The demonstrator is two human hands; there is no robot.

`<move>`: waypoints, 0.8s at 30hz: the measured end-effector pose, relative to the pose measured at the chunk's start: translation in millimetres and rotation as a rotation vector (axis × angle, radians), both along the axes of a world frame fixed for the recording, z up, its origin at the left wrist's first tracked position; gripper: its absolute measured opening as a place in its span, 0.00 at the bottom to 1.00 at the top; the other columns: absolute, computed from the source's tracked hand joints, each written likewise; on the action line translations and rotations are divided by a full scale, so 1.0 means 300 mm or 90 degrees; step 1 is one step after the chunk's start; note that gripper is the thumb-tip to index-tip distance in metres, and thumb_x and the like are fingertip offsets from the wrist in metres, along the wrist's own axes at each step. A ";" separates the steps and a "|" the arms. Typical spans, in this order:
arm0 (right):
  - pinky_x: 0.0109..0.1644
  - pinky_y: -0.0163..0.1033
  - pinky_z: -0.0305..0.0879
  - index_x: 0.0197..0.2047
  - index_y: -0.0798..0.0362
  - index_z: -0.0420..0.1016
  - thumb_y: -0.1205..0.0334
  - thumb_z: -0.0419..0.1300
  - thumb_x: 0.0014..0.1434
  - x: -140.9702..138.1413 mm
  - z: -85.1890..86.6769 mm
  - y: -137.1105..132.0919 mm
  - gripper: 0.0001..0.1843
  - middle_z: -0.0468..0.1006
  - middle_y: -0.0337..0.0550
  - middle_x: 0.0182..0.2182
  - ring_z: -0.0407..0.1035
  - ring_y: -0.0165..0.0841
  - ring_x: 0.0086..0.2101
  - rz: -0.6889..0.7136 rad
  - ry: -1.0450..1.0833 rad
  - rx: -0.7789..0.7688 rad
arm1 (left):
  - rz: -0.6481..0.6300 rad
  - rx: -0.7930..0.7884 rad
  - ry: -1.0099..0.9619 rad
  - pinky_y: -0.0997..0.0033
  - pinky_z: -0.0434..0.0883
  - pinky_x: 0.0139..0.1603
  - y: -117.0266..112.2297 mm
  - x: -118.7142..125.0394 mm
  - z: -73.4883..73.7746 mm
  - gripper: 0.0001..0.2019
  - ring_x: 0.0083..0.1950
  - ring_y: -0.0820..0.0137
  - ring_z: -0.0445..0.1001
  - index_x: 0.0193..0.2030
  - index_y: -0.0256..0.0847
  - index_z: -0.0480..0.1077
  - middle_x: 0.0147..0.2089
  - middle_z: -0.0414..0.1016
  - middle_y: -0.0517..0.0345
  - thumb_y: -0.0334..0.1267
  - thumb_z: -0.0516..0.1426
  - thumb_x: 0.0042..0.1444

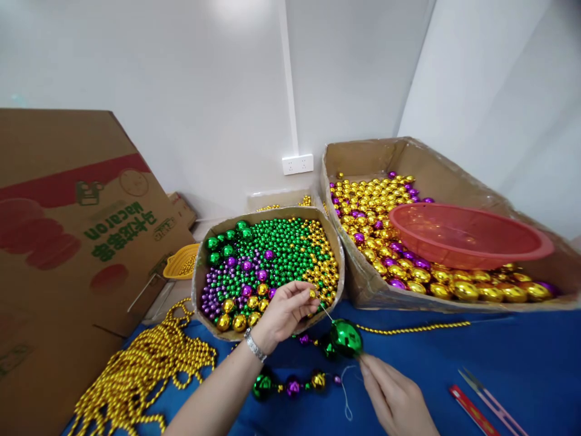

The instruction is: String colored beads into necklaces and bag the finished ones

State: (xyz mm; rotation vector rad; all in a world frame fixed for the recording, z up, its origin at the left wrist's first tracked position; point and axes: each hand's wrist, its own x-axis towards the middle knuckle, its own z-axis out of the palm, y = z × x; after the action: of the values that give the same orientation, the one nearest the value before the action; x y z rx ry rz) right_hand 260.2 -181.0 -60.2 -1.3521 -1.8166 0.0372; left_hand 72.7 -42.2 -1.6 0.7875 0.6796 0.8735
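Note:
My left hand, with a metal watch on the wrist, hovers at the front rim of a round cardboard tub of green, purple and gold beads, its fingertips pinched on a small gold bead. A thin thread runs from there down to a large green bead. My right hand is below it, fingers together pinching the thread just under the green bead. A partly strung row of green, purple and gold beads lies on the blue cloth between my arms.
A big cardboard box of gold and purple balls stands at the right with a red plastic basin on top. Heaped gold bead strands lie left, beside a large printed carton. A red-handled tool lies front right.

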 end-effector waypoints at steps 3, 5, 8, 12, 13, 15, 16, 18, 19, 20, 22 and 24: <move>0.33 0.34 0.74 0.41 0.53 0.74 0.62 0.46 0.66 -0.003 0.007 0.000 0.15 0.81 0.46 0.30 0.77 0.33 0.30 0.003 -0.008 0.002 | 0.010 -0.019 -0.013 0.73 0.74 0.39 -0.007 0.002 -0.005 0.13 0.38 0.70 0.77 0.36 0.35 0.72 0.36 0.76 0.55 0.36 0.68 0.45; 0.32 0.34 0.74 0.41 0.54 0.73 0.62 0.45 0.67 -0.005 0.009 0.000 0.15 0.80 0.46 0.30 0.77 0.33 0.29 0.003 -0.013 0.006 | 0.015 -0.026 -0.009 0.73 0.75 0.40 -0.013 0.004 -0.006 0.12 0.40 0.69 0.77 0.36 0.35 0.72 0.38 0.76 0.54 0.38 0.66 0.47; 0.32 0.34 0.73 0.41 0.53 0.74 0.62 0.45 0.67 -0.009 0.010 0.000 0.16 0.80 0.46 0.30 0.77 0.33 0.29 0.000 -0.011 0.000 | 0.025 -0.020 0.006 0.74 0.75 0.40 -0.021 0.006 -0.006 0.12 0.40 0.68 0.77 0.35 0.34 0.72 0.39 0.76 0.53 0.40 0.66 0.48; 0.32 0.34 0.74 0.41 0.53 0.74 0.61 0.45 0.67 -0.010 0.004 -0.003 0.16 0.80 0.45 0.31 0.77 0.33 0.30 0.004 -0.013 -0.003 | 0.041 -0.007 0.002 0.74 0.74 0.39 -0.029 0.009 -0.008 0.14 0.41 0.67 0.77 0.33 0.35 0.71 0.38 0.75 0.55 0.38 0.68 0.43; 0.32 0.34 0.74 0.41 0.53 0.74 0.62 0.45 0.67 -0.009 0.003 -0.004 0.16 0.80 0.45 0.31 0.77 0.33 0.30 0.005 -0.016 0.001 | 0.044 -0.003 -0.001 0.73 0.74 0.40 -0.031 0.009 -0.008 0.14 0.41 0.67 0.77 0.32 0.35 0.70 0.38 0.75 0.56 0.37 0.69 0.42; 0.33 0.34 0.74 0.41 0.53 0.74 0.62 0.45 0.67 -0.005 0.003 -0.006 0.16 0.81 0.45 0.31 0.77 0.33 0.30 0.005 -0.024 0.008 | 0.052 0.009 0.000 0.73 0.74 0.40 -0.033 0.011 -0.005 0.15 0.40 0.67 0.77 0.32 0.35 0.70 0.36 0.74 0.57 0.37 0.69 0.41; 0.33 0.34 0.74 0.40 0.53 0.74 0.62 0.45 0.67 -0.003 0.004 -0.007 0.16 0.81 0.45 0.31 0.77 0.33 0.30 0.003 -0.029 0.010 | 0.056 0.018 0.005 0.72 0.74 0.41 -0.035 0.012 -0.004 0.15 0.40 0.68 0.77 0.32 0.35 0.71 0.35 0.74 0.58 0.37 0.69 0.41; 0.33 0.34 0.74 0.40 0.53 0.74 0.62 0.45 0.67 0.000 0.004 -0.009 0.16 0.81 0.45 0.30 0.77 0.33 0.30 0.000 -0.032 0.010 | 0.071 0.045 0.022 0.73 0.73 0.40 -0.038 0.014 0.000 0.14 0.37 0.71 0.76 0.32 0.36 0.71 0.34 0.74 0.59 0.37 0.69 0.41; 0.33 0.34 0.74 0.40 0.53 0.74 0.62 0.45 0.67 0.001 0.003 -0.012 0.16 0.81 0.45 0.30 0.77 0.33 0.29 0.000 -0.031 0.007 | 0.079 0.065 0.037 0.75 0.72 0.39 -0.041 0.016 0.000 0.14 0.36 0.73 0.75 0.32 0.36 0.71 0.34 0.74 0.59 0.36 0.69 0.41; 0.33 0.34 0.74 0.41 0.53 0.73 0.61 0.46 0.67 0.001 0.000 -0.015 0.15 0.81 0.45 0.31 0.77 0.34 0.30 0.002 -0.027 0.005 | 0.090 0.088 0.053 0.76 0.71 0.38 -0.047 0.019 -0.001 0.13 0.34 0.75 0.74 0.33 0.37 0.71 0.34 0.74 0.60 0.35 0.69 0.42; 0.33 0.33 0.73 0.42 0.52 0.72 0.61 0.46 0.67 -0.003 -0.017 -0.026 0.14 0.81 0.45 0.32 0.77 0.33 0.30 0.003 -0.005 -0.013 | 0.103 0.127 0.082 0.78 0.70 0.37 -0.066 0.030 -0.013 0.14 0.34 0.76 0.73 0.35 0.38 0.72 0.35 0.74 0.59 0.34 0.69 0.41; 0.32 0.30 0.72 0.44 0.52 0.69 0.60 0.45 0.67 -0.008 -0.055 -0.043 0.12 0.81 0.45 0.32 0.77 0.32 0.30 0.001 0.043 -0.071 | 0.080 0.135 0.103 0.77 0.69 0.37 -0.100 0.047 -0.041 0.17 0.35 0.74 0.73 0.38 0.39 0.72 0.36 0.75 0.58 0.34 0.69 0.40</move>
State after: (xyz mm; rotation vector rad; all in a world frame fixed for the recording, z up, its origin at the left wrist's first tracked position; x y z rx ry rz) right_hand 257.8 -194.0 -76.6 -1.4102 -1.7820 0.1860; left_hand 86.9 -72.1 -13.9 1.0218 0.7943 1.0150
